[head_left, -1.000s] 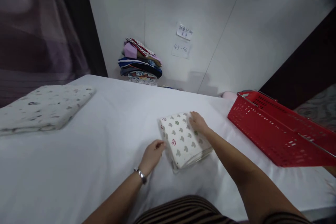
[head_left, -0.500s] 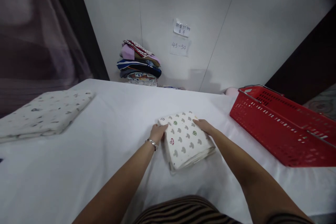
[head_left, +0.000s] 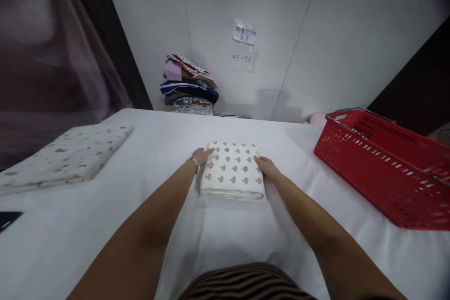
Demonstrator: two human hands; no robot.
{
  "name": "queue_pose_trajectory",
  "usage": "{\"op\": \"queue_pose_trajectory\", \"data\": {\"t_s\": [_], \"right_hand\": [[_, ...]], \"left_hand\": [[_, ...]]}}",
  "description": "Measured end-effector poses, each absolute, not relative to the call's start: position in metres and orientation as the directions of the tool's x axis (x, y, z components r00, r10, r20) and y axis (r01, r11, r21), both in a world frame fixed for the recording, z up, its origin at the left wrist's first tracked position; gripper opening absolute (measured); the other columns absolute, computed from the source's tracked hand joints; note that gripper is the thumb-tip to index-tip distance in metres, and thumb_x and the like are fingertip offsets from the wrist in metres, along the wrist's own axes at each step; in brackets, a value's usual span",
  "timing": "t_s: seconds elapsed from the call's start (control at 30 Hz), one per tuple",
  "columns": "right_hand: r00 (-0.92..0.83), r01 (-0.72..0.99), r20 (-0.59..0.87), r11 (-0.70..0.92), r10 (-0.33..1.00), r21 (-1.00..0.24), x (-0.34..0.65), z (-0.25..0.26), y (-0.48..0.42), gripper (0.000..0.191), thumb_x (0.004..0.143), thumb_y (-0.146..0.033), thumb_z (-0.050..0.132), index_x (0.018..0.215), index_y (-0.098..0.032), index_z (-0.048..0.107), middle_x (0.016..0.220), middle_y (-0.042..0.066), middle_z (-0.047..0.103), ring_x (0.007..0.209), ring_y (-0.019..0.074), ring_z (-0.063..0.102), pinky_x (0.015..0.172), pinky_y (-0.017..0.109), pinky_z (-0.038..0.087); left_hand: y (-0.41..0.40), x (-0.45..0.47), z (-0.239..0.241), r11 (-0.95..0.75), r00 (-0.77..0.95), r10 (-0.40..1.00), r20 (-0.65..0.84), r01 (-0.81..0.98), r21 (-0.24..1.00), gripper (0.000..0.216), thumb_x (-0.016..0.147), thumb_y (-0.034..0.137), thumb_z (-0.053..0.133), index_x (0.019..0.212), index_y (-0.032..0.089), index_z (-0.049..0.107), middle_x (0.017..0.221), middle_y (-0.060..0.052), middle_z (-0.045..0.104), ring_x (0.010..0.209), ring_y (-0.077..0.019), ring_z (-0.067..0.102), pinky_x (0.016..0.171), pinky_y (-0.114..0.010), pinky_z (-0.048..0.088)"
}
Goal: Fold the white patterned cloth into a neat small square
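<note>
A folded white cloth (head_left: 234, 166) printed with grey, red and green mushrooms lies squarely in front of me on the white-covered table (head_left: 239, 229). At its left edge is my left hand (head_left: 202, 155), wearing a bracelet, with the thumb on top and the other fingers hidden beside the cloth. My right hand (head_left: 267, 167) grips the opposite edge, thumb on top as well. Several folded layers show along the near side of the cloth.
To the right stands a red plastic basket (head_left: 383, 168) with metal handles. Another folded patterned cloth (head_left: 66, 154) lies at the left. Beyond the far edge, folded fabrics (head_left: 190, 86) are stacked by the wall below paper labels (head_left: 242, 58). A dark flat object (head_left: 9, 219) is at the left edge.
The mushroom-print cloth has been turned from a slant to lie straight and moved slightly away from me. Both hands have stayed on its sides.
</note>
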State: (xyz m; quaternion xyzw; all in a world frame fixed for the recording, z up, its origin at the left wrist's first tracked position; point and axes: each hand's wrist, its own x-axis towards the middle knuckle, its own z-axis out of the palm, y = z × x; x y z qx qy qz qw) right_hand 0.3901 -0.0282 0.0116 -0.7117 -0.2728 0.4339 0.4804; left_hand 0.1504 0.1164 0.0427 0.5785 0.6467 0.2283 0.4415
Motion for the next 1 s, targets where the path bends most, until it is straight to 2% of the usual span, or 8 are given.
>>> {"op": "queue_pose_trajectory", "data": {"t_s": [0.1,0.27,0.43,0.53,0.63,0.73,0.83,1.0], "right_hand": [[0.492,0.019,-0.363,-0.427,0.791,-0.904,0.389,0.012,-0.037,0.064,0.075,-0.046,0.063,0.129,-0.018,0.045,0.106,0.011,0.064,0.072,0.016,0.062,0.054,0.023,0.048],[0.434,0.019,-0.398,-0.45,0.808,-0.893,0.386,0.009,-0.077,0.075,0.075,-0.052,0.061,0.137,-0.021,0.034,0.086,0.007,0.065,0.057,0.014,0.057,0.045,0.024,0.046],[0.384,0.025,-0.415,-0.459,0.825,-0.888,0.381,0.006,-0.116,0.069,0.077,-0.046,0.06,0.136,-0.019,0.035,0.073,0.002,0.063,0.054,0.0137,0.057,0.045,0.025,0.047],[0.39,0.024,-0.412,-0.456,0.824,-0.89,0.38,0.007,-0.134,0.057,0.078,-0.039,0.06,0.128,-0.016,0.043,0.07,0.002,0.063,0.051,0.0128,0.057,0.043,0.023,0.045],[0.443,0.044,-0.352,-0.412,0.825,-0.91,0.381,0.008,-0.148,0.032,0.076,-0.034,0.06,0.102,-0.016,0.057,0.071,0.002,0.063,0.049,0.0104,0.055,0.039,0.02,0.04],[0.433,0.025,-0.33,-0.377,0.839,-0.926,0.378,0.006,-0.158,0.018,0.073,-0.034,0.058,0.08,-0.017,0.058,0.071,0.001,0.063,0.049,0.0092,0.054,0.038,0.019,0.037],[0.42,0.014,-0.314,-0.352,0.851,-0.936,0.371,0.004,-0.163,0.017,0.07,-0.033,0.058,0.076,-0.017,0.058,0.066,-0.001,0.061,0.046,0.0082,0.051,0.037,0.018,0.034],[0.396,0.062,-0.241,-0.288,0.886,-0.956,0.361,0.007,-0.163,0.016,0.071,-0.034,0.056,0.071,-0.018,0.057,0.06,-0.002,0.059,0.041,0.0072,0.047,0.038,0.019,0.033]], "left_hand": [[0.103,0.134,0.029,0.218,0.12,0.935,-0.334,0.548,0.808,0.073,0.066,0.042,0.069,0.127,0.009,0.044,0.119,-0.018,0.058,0.099,-0.0282,0.061,0.075,-0.034,0.05],[0.058,0.107,0.008,0.179,0.171,0.943,-0.286,0.463,0.868,0.068,0.064,0.045,0.071,0.121,0.014,0.049,0.116,-0.013,0.061,0.1,-0.0229,0.061,0.084,-0.031,0.048],[0.02,0.091,0.0,0.128,0.176,0.959,-0.22,0.422,0.898,0.062,0.068,0.048,0.067,0.118,0.015,0.051,0.115,-0.011,0.061,0.099,-0.0198,0.061,0.085,-0.029,0.048],[0.007,0.086,0.001,0.06,0.146,0.978,-0.148,0.481,0.875,0.052,0.071,0.046,0.062,0.113,0.015,0.055,0.108,-0.009,0.064,0.096,-0.0193,0.061,0.083,-0.03,0.048],[-0.004,0.088,0.008,-0.213,0.151,0.977,0.152,0.599,0.772,0.04,0.076,0.037,0.057,0.11,0.016,0.056,0.112,-0.009,0.061,0.102,-0.0216,0.057,0.087,-0.035,0.046],[-0.021,0.103,0.02,-0.563,0.322,0.819,0.474,0.609,0.559,0.029,0.078,0.029,0.053,0.104,0.017,0.059,0.116,-0.009,0.059,0.111,-0.0228,0.05,0.097,-0.039,0.038],[-0.042,0.133,0.029,-0.741,0.55,0.671,0.498,0.519,0.426,0.025,0.081,0.024,0.051,0.103,0.019,0.059,0.112,-0.008,0.06,0.109,-0.022,0.051,0.095,-0.04,0.037],[-0.067,0.186,0.03,-0.874,0.805,0.472,0.361,0.37,0.316,0.023,0.079,0.017,0.053,0.101,0.022,0.06,0.113,-0.006,0.059,0.109,-0.0216,0.049,0.092,-0.04,0.035]]}}
